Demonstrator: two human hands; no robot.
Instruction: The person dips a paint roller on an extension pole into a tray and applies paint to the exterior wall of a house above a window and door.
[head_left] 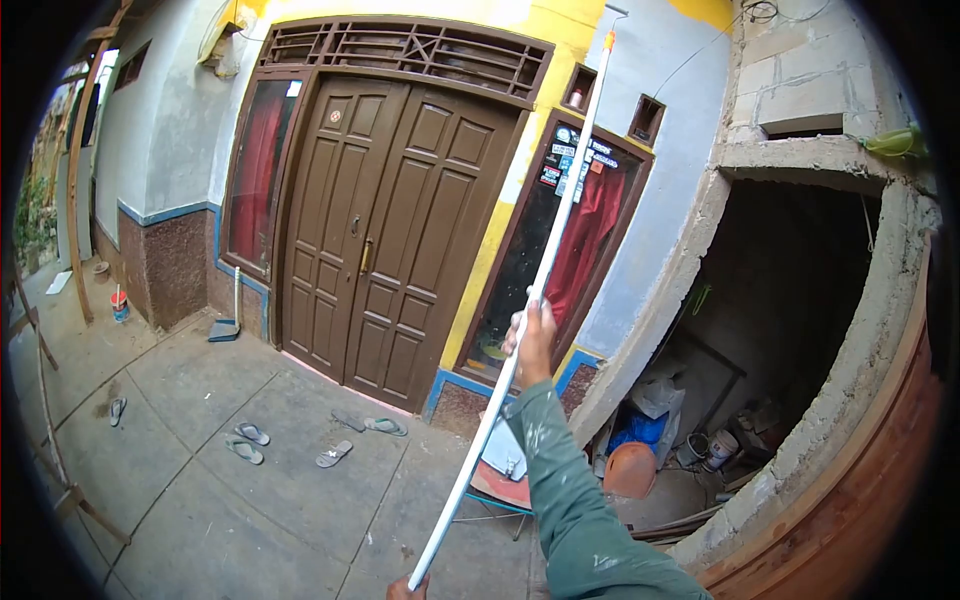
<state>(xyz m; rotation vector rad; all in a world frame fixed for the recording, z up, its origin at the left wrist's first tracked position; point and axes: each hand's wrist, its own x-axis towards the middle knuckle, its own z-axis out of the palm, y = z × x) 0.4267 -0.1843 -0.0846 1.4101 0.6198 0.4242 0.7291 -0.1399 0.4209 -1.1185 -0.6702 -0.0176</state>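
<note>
A long white extension pole (560, 215) runs diagonally from the bottom edge up to the top of the view. Its upper end has an orange collar and a thin bent metal rod, like a paint roller frame, against the grey and yellow wall (685, 65). My right hand (533, 335), in a green paint-spotted sleeve, is wrapped round the pole's middle. At the bottom edge my left hand (408, 588) grips the pole's lower end and is partly cut off. Behind the pole stands a window (520, 255) with stickers and a red curtain.
Brown double doors (400, 220) stand left of the window. Several sandals (335, 454) lie on the concrete floor, with a dustpan (224, 330) by the wall. A small table (500, 487) is beside my right arm. Buckets (720, 447) sit inside the dark opening at right.
</note>
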